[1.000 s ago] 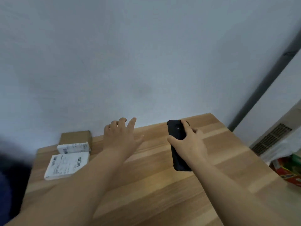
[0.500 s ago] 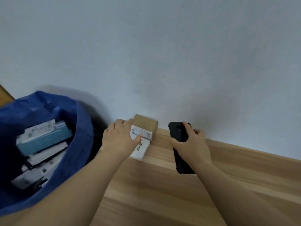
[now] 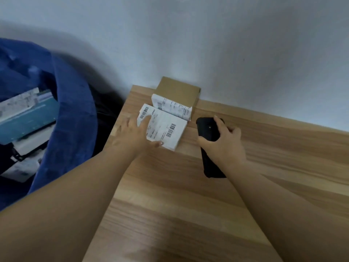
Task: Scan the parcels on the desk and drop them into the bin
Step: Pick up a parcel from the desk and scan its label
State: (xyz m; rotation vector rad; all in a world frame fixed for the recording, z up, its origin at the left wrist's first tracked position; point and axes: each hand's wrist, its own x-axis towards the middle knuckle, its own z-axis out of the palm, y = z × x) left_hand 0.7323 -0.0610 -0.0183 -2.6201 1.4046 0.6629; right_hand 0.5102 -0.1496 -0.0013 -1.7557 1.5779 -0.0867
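**Flat parcel taken in hand, scanner held ready**

Far left: blue bin (image 3: 75, 114), standing just off the counter's (image 3: 170, 205) left end, mouth open, already holding several labelled parcels; probably put there for a short drop. Next, left hand (image 3: 132, 135) on the white flat parcel (image 3: 164, 129), fingers laid over its near-left corner, thumb curled against the near edge, apparently closing to lift it; label and barcodes face up, suiting a scan. Directly behind and touching it, brown box (image 3: 179, 91) against the wall, its white label facing forward, untouched. Right of both parcels, right hand (image 3: 222, 146) wrapped around the black scanner (image 3: 209, 133), forefinger over its top end, head aimed away toward the wall, not yet at a barcode.
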